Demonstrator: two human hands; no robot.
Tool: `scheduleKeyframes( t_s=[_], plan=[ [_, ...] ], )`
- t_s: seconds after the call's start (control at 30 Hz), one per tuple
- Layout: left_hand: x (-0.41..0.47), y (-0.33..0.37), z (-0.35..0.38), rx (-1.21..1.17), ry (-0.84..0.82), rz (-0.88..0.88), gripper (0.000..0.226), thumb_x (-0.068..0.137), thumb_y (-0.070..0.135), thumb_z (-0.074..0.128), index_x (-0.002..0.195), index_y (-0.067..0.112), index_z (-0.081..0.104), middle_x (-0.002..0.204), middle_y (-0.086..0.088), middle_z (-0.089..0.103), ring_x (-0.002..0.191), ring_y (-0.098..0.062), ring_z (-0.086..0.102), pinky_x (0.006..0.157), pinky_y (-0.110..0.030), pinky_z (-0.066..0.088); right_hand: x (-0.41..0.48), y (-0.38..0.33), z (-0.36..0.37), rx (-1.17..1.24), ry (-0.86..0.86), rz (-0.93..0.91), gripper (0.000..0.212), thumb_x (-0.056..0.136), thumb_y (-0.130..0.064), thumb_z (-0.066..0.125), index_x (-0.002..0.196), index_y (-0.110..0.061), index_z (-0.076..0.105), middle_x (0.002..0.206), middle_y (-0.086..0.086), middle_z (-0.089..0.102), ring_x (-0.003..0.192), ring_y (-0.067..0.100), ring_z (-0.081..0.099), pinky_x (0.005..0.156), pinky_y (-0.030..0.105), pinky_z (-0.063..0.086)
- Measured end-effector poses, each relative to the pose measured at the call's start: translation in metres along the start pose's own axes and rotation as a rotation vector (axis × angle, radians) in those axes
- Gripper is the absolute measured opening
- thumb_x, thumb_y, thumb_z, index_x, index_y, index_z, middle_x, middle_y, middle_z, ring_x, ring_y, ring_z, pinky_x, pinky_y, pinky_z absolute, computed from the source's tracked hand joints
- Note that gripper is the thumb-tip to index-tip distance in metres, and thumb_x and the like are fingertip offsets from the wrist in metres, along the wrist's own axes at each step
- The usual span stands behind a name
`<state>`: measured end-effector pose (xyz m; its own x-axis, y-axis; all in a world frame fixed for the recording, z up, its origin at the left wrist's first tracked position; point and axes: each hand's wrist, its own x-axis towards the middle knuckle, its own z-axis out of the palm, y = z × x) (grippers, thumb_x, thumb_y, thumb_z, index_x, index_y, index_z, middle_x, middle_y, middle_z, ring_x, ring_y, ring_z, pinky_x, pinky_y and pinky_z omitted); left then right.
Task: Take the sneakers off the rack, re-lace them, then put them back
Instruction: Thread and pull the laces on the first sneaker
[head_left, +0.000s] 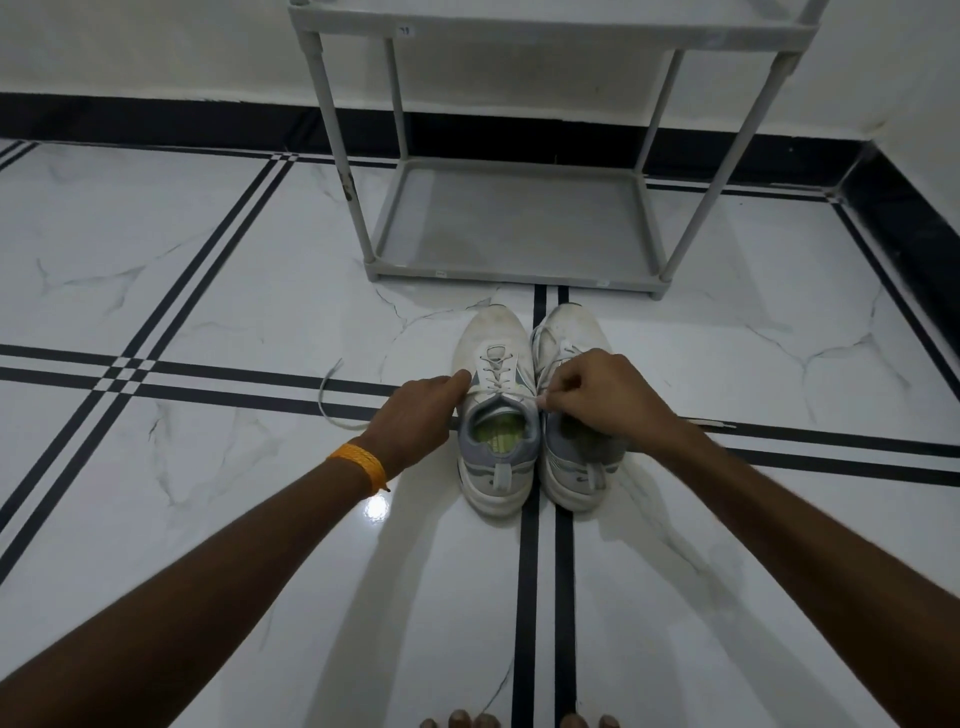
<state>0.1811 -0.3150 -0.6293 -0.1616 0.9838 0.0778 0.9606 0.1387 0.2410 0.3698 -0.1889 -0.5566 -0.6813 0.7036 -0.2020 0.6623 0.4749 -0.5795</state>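
Laces of right sneaker (571, 415) mostly hidden under right hand (597, 395).

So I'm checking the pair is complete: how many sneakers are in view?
2. The left sneaker and the right sneaker stand side by side on the floor before the rack, heels toward the camera. None on the visible shelves; the top is cut off.

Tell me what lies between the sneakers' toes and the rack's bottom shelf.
Head view: only bare tiled floor separates the sneakers from the rack.
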Motion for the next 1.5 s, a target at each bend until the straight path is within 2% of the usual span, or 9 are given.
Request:
scheduleKeyframes(
  t_s=[0.1,0.27,0.4,0.57,0.87,1.1,1.27,1.4,1.5],
  plan=[
    [0.004,-0.007,-0.007,0.017,0.006,-0.048,0.012,0.093,0.023,0.060,0.102,0.016,0.057,0.091,-0.009,0.071,0.076,-0.024,0.060,0.066,-0.032,0.049,0.003,-0.007,-0.013,0.356,-0.168,0.032,0.009,0.081,-0.021,0.074,0.081,-0.012,0.078,0.093,-0.002,0.074,0.092,0.011,0.066,0.082,0.027,0.050],
    [0.011,-0.020,-0.048,-0.496,-0.180,-0.247,0.027,0.089,0.040,0.065,0.076,0.017,0.067,0.080,0.002,0.069,0.075,-0.009,0.060,0.067,-0.020,0.043,0.009,-0.010,-0.005,0.698,-0.194,0.035,0.017,0.089,-0.018,0.065,0.093,-0.006,0.076,0.114,-0.007,0.071,0.106,-0.003,0.059,0.090,0.015,0.039],
    [0.012,-0.010,-0.055,-1.036,-0.193,-0.377,0.033,0.095,0.033,0.057,0.096,0.003,0.069,0.108,-0.003,0.072,0.106,-0.018,0.061,0.088,-0.032,0.046,0.017,-0.013,0.012,0.993,-0.132,0.041,0.021,0.093,-0.013,0.058,0.105,-0.001,0.070,0.112,0.006,0.073,0.112,0.016,0.065,0.102,0.029,0.043],
    [0.014,0.015,-0.033,-1.443,-0.054,-0.409,0.024,0.099,0.029,0.051,0.098,0.011,0.067,0.115,-0.015,0.069,0.110,-0.028,0.066,0.096,-0.039,0.053,0.022,-0.016,0.032,1.141,-0.114,0.103,0.022,0.095,-0.013,0.057,0.113,-0.002,0.065,0.110,0.011,0.073,0.103,0.025,0.070,0.081,0.031,0.058],
    [0.030,0.033,-0.013,-1.325,0.153,-0.472,0.025,0.097,0.023,0.056,0.109,0.006,0.069,0.104,-0.016,0.070,0.101,-0.031,0.067,0.088,-0.038,0.058,0.032,-0.014,0.040,1.010,0.067,0.115,0.024,0.093,0.003,0.053,0.110,-0.002,0.069,0.076,0.004,0.068,0.062,0.008,0.058,0.057,0.016,0.050],
    [0.030,0.025,-0.010,-1.367,0.089,-0.444,0.022,0.093,0.011,0.061,0.111,0.004,0.070,0.104,-0.014,0.071,0.094,-0.022,0.067,0.087,-0.034,0.056,0.035,-0.011,0.040,1.261,0.094,0.258,0.014,0.087,0.010,0.060,0.097,0.005,0.068,0.086,0.013,0.070,0.073,0.015,0.065,0.067,0.019,0.059],
    [0.032,0.027,-0.021,-1.413,0.073,-0.472,0.026,0.082,0.008,0.074,0.100,0.004,0.056,0.094,-0.019,0.073,0.079,-0.022,0.073,0.058,-0.018,0.053,0.039,-0.009,0.037,1.410,0.098,0.339,0.013,0.085,0.012,0.061,0.086,0.000,0.061,0.087,0.017,0.066,0.077,0.020,0.067,0.070,0.022,0.060],
    [0.036,0.022,-0.024,-1.419,-0.064,-0.474,0.046,0.083,0.011,0.075,0.122,0.009,0.050,0.095,-0.016,0.074,0.077,-0.017,0.074,0.061,-0.017,0.055,0.041,-0.009,0.039,1.230,0.074,0.284,0.015,0.085,0.011,0.063,0.083,-0.004,0.062,0.086,0.016,0.066,0.073,0.020,0.066,0.066,0.021,0.060],
    [0.039,0.019,-0.026,-1.401,-0.091,-0.392,0.036,0.086,0.009,0.071,0.119,0.000,0.062,0.097,-0.020,0.073,0.082,-0.019,0.074,0.070,-0.023,0.060,0.041,-0.009,0.037,1.039,0.037,0.180,0.016,0.081,0.011,0.065,0.083,-0.004,0.063,0.082,0.014,0.068,0.069,0.018,0.068,0.061,0.022,0.058]
  ],
)
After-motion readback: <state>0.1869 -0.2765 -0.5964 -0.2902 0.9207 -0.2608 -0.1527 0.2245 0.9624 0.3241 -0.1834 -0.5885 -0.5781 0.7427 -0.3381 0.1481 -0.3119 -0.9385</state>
